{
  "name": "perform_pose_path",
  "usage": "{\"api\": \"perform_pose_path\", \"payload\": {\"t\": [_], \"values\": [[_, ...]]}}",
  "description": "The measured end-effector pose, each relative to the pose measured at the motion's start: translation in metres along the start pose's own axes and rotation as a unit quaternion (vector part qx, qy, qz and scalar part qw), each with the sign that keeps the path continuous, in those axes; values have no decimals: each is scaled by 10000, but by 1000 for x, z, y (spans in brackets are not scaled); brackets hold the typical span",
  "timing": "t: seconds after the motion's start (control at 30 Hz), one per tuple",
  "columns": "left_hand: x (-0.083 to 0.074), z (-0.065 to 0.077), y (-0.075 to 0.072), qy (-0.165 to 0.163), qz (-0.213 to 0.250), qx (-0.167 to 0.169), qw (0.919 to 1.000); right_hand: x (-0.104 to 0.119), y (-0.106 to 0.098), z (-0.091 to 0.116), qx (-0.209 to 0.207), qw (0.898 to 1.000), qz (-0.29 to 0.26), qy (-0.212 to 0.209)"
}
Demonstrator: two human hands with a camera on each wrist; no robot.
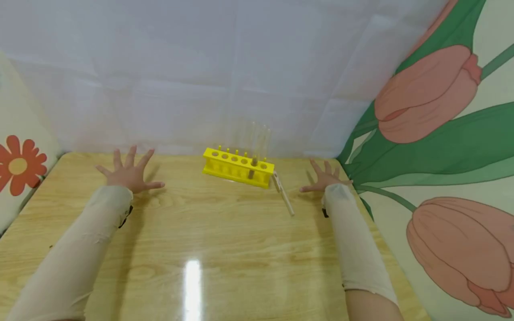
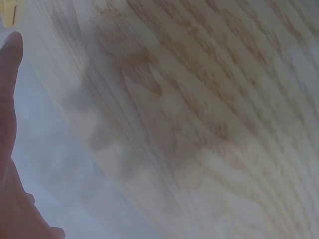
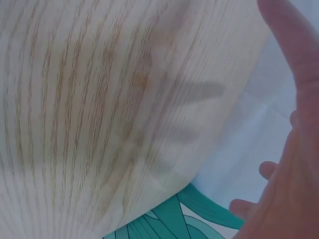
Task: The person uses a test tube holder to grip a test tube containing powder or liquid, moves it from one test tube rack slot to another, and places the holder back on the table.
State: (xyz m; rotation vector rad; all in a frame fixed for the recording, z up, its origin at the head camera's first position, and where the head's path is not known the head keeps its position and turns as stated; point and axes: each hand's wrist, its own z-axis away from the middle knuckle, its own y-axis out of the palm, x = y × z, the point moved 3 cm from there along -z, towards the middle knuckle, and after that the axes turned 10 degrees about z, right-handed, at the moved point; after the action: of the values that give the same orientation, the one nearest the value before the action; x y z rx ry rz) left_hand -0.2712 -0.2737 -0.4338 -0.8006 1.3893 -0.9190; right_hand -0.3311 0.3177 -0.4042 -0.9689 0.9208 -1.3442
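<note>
A yellow test tube rack (image 1: 237, 171) stands at the back of the table, slightly right of centre. In its right part is an upright clear test tube (image 1: 253, 145) with something dark in its lower end. Beside the rack's right end lies a slim, light-coloured test tube holder (image 1: 284, 195). My left hand (image 1: 128, 175), its fingers spread, is left of the rack and holds nothing. On the other side, my right hand (image 1: 326, 178) is spread too, apart from the holder. Each wrist view shows its hand over bare wood grain.
The wooden table (image 1: 225, 240) reaches back to a white cloth (image 1: 168, 80). A wall with painted tulips (image 1: 462, 240) borders the right side; an orange flower (image 1: 18, 166) decorates the left wall. Small yellow pegs (image 1: 237, 152) stick up along the rack's back.
</note>
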Motion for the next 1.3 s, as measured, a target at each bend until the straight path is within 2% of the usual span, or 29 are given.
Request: {"api": "perform_pose_path", "payload": {"t": [0.2, 0.33, 0.53, 0.67, 0.77, 0.87, 0.97, 1.13, 1.3], "values": [[-7, -8, 8, 129, 91, -17, 9999, 2, 4, -5, -90, 9998, -14, -167], [-12, -13, 14, 200, 351, 32, 9992, 6, 8, -7, -132, 9993, -101, -339], [-22, -23, 24, 394, 827, -284, 9954, 17, 12, -12, -344, 9969, -330, -632], [-33, -29, 31, 553, 1065, -501, 9915, 29, 14, -14, -421, 9934, -679, -820], [-44, -33, 37, 520, 1581, -455, 9850, 38, 17, -14, -370, 9904, -964, -914], [-57, -36, 44, 400, 2196, -314, 9743, 44, 21, -13, -412, 9888, -1096, -925], [-69, -38, 51, 361, 2573, -271, 9653, 50, 25, -12, -505, 9864, -1239, -951], [-83, -44, 65, 318, 2941, -247, 9549, 57, 31, -11, -517, 9822, -1548, -925], [-94, -49, 78, 249, 3103, -538, 9488, 64, 36, -9, -516, 9805, -1622, -983]]}}
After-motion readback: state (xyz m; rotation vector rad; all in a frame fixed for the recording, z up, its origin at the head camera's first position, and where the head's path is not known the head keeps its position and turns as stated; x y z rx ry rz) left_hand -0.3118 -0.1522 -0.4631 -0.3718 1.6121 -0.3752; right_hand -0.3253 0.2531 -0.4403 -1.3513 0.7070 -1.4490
